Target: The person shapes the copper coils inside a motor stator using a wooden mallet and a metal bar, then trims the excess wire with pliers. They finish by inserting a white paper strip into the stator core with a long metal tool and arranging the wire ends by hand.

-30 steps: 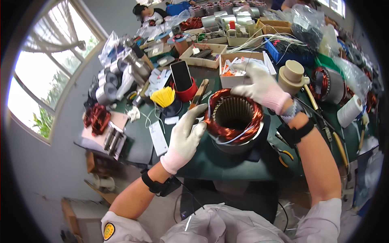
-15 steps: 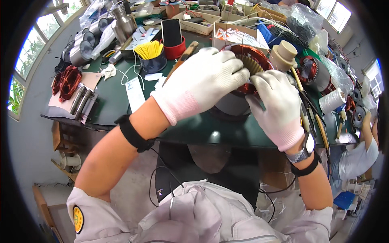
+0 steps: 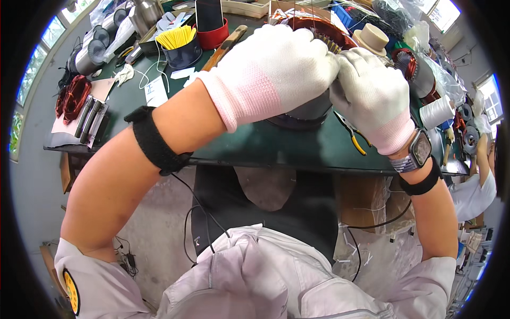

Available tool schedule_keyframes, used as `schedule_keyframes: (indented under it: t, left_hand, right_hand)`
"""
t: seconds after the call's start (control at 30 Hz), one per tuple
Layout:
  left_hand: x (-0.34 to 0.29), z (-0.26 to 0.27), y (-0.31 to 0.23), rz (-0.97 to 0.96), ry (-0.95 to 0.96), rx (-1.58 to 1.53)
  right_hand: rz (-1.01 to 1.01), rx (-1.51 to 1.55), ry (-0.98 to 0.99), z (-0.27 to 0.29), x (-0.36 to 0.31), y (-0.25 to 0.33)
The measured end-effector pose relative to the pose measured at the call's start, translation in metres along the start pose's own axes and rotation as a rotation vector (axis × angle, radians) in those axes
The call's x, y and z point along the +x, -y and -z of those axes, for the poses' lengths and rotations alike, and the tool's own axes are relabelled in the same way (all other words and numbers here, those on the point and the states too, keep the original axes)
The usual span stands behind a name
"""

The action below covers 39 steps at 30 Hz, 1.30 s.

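In front of me on the green table stands a motor stator with a grey body (image 3: 305, 112) and copper windings (image 3: 330, 27) around its upper opening. Both hands wear white knit gloves with pink cuffs. My left hand (image 3: 297, 69) lies over the stator's near left side, its fingers curled. At the near right of the opening my right hand (image 3: 372, 87) is closed too, thumb and fingers bent together. The two hands meet at the near rim. Whatever their fingertips grip is hidden behind the gloves. Yellow-handled pliers (image 3: 353, 134) lie beside my right hand.
Left of the stator are a wooden-handled tool (image 3: 226, 47), a dark cup of yellow strips (image 3: 180, 49) and a red holder with a phone (image 3: 210, 16). To the right stand a beige stepped block (image 3: 372, 40), another wound stator (image 3: 419, 74) and a white thread spool (image 3: 436, 112).
My hands have come closer together and now meet at the stator's near rim, fingers more tightly curled. The view has shifted, and the pliers beside my right hand have come into sight.
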<state>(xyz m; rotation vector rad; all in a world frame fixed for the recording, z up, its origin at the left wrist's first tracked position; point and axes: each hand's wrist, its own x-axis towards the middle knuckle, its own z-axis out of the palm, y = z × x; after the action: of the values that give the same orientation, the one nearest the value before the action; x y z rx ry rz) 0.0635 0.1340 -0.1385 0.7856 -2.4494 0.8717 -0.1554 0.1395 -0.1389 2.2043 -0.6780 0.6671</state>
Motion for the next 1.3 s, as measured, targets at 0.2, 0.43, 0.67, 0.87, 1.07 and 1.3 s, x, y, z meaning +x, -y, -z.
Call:
schedule_keyframes:
  t: [0.2, 0.43, 0.67, 0.87, 1.07, 1.3]
  left_hand:
    - [0.004, 0.008, 0.005, 0.022, 0.028, -0.136]
    - [-0.003, 0.006, 0.014, 0.016, 0.036, -0.257]
    - [0.003, 0.007, 0.016, 0.018, 0.102, -0.334]
    - [0.008, 0.009, 0.013, -0.006, 0.002, -0.382]
    - [0.007, 0.013, 0.007, 0.040, -0.010, -0.398]
    - [0.008, 0.022, -0.004, 0.097, -0.048, -0.404]
  right_hand:
    - [-0.059, 0.053, 0.120, 0.006, 0.000, -0.004]
    - [-0.482, 0.453, 0.041, 0.044, -0.047, -0.014]
    - [-0.763, 0.504, 0.454, 0.031, -0.137, 0.000]
    - [-0.639, 0.305, 0.505, 0.014, -0.143, 0.016]
    - [-0.628, 0.459, 0.368, 0.036, -0.146, 0.030]
    - [-0.989, 0.079, 0.363, 0.062, -0.236, -0.091]
